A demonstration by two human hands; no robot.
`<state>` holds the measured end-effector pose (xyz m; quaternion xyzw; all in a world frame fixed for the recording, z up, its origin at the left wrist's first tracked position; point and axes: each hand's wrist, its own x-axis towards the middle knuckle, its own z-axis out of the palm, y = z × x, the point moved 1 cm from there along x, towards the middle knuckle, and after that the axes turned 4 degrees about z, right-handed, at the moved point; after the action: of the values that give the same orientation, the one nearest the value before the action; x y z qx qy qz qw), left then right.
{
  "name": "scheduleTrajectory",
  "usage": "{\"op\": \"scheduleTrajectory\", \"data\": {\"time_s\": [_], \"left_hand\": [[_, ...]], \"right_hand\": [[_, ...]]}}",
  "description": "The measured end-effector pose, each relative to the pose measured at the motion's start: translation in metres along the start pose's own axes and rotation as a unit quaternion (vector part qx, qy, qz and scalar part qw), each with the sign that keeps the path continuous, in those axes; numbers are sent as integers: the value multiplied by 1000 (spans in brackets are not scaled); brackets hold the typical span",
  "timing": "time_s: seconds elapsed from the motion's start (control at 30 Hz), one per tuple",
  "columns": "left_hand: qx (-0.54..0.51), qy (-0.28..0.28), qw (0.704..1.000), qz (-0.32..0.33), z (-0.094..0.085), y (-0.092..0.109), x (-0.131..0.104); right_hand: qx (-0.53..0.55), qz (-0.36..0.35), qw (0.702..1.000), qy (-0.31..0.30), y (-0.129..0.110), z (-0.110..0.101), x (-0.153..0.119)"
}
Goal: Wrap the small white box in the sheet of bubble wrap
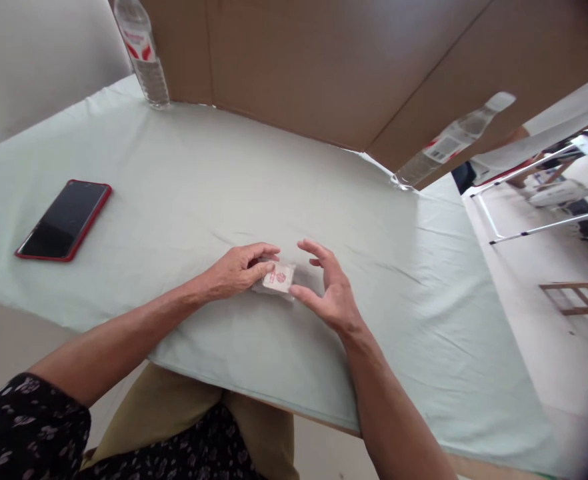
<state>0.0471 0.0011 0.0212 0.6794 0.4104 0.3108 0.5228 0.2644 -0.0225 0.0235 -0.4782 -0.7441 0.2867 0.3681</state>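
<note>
A small whitish packet (280, 278) with red printing, in what looks like clear wrapping, lies near the front edge of the cloth-covered table (254, 180). My left hand (241, 268) grips its left side, with the thumb on top and the fingers behind it. On the other side, my right hand (328, 283) is spread wide, thumb apart from the fingers. The right thumb tip is at the packet's right edge; whether it touches I cannot tell. What the packet contains is hidden.
A phone in a red case (65, 220) lies at the left. Water bottles stand by the cardboard panels (284, 67): one bottle (147, 67) at back left, another bottle (449, 143) at right. Beyond the table's right edge are a metal frame (539, 230) and a wooden rack (581, 298).
</note>
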Motion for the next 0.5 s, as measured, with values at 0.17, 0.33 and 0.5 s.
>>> {"op": "scheduleTrajectory", "data": {"time_s": [0.17, 0.33, 0.5], "left_hand": [[-18, -3, 1000, -9, -2, -3, 0], [-7, 2, 1000, 3, -5, 0, -1], [77, 25, 990, 119, -7, 3, -2]], "right_hand": [[-54, -10, 995, -79, 7, 6, 0], [-92, -55, 993, -40, 2, 10, -1], [-107, -60, 992, -25, 4, 11, -1]]}}
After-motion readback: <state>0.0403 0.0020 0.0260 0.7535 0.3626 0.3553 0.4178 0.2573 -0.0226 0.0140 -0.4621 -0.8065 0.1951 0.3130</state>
